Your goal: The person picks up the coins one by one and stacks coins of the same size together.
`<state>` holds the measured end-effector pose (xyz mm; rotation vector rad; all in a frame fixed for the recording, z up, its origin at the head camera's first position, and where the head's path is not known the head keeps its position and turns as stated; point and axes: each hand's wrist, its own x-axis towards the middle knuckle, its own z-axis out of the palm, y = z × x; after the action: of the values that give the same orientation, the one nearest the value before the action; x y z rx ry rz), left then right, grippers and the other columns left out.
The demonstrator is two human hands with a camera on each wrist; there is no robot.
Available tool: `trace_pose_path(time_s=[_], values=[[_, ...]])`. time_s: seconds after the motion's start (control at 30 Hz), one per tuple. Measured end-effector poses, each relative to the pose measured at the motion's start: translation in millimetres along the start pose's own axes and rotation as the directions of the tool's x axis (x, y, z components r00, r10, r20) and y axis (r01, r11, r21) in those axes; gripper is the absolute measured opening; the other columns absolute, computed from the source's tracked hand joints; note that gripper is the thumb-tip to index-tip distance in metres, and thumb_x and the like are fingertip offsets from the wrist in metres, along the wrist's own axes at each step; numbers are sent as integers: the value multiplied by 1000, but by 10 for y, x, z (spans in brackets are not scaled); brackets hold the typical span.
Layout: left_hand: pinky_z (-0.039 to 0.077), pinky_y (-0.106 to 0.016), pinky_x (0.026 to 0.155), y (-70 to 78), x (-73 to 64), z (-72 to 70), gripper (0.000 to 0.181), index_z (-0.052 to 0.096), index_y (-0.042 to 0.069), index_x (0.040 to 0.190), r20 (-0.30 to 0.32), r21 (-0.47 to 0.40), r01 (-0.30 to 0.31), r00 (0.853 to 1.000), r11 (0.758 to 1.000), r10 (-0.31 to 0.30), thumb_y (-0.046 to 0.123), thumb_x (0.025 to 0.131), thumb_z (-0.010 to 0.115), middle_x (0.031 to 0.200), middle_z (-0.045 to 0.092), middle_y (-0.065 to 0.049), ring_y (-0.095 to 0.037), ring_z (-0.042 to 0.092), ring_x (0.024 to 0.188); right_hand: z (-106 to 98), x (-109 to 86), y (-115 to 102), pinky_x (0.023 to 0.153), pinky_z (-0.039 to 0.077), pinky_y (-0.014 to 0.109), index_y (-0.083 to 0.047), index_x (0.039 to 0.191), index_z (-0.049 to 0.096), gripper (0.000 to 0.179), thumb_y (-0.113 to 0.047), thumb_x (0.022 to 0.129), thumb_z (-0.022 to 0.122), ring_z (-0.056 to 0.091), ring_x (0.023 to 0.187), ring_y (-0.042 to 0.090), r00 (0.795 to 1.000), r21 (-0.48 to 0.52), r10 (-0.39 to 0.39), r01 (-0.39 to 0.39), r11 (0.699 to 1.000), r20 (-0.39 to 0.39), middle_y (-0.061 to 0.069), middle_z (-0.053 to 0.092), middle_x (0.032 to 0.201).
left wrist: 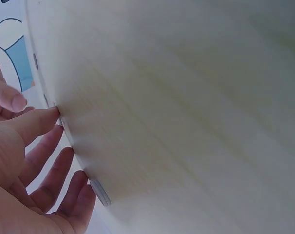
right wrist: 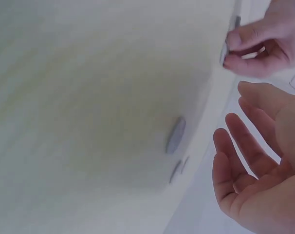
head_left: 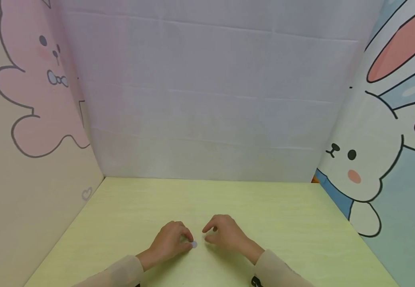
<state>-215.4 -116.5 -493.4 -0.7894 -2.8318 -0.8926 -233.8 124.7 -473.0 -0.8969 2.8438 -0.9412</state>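
Note:
Near the middle of the table my left hand point(head_left: 171, 241) pinches a small whitish disc point(head_left: 194, 244) at its fingertips. In the right wrist view that left hand point(right wrist: 267, 44) holds the grey-looking disc point(right wrist: 225, 52) on edge between thumb and fingers. My right hand point(head_left: 227, 233) hovers beside it, fingers loosely bent, with a gap between thumb and index and nothing visible inside. Close to this right hand point(right wrist: 259, 161) lies a flat grey piece point(right wrist: 175, 135) on the table. Near my left fingers, in the left wrist view, is a layered grey piece point(left wrist: 100, 193).
The pale yellow-green table point(head_left: 139, 199) meets a white sheet point(head_left: 207, 99) at the back. A wall with a pink cartoon figure point(head_left: 49, 107) stands at left, one with white rabbits point(head_left: 362, 139) at right. More thin grey pieces point(right wrist: 175, 171) lie on the table.

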Motion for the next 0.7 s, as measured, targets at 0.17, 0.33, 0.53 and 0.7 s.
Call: trace_pose_path(time_s=[0.17,0.33,0.53,0.7], values=[[51,-31,78,11,17,-30,12,82,23,85,0,0,-7,1000,1000,7,30,83,92,90,71,11,-13,59,87,-192,3,84,77,55,31,-8,113,81,23,-14,91,84,67,93,23,998,-2,13,-13,1000,-55,7,75,109],[49,-30,77,17,29,-53,11,83,23,85,4,-4,2,1000,1000,-2,29,83,92,91,71,12,-12,58,87,-293,22,177,78,54,38,-5,120,78,30,-14,92,83,66,97,30,995,-3,41,-41,999,-94,12,73,115],[49,-30,76,34,43,-78,11,83,22,85,2,-9,-1,1000,1000,1,25,82,93,91,71,11,-14,59,87,-308,60,291,79,54,43,-4,123,76,33,-14,92,83,65,99,33,991,-8,62,-63,998,-120,15,71,117],[49,-30,77,47,48,-104,10,83,22,85,5,-13,5,1000,1000,-5,25,82,92,92,72,12,-13,59,88,-300,100,377,83,56,49,-3,128,74,39,-17,92,83,65,103,35,988,21,103,-102,995,-113,17,69,120]])
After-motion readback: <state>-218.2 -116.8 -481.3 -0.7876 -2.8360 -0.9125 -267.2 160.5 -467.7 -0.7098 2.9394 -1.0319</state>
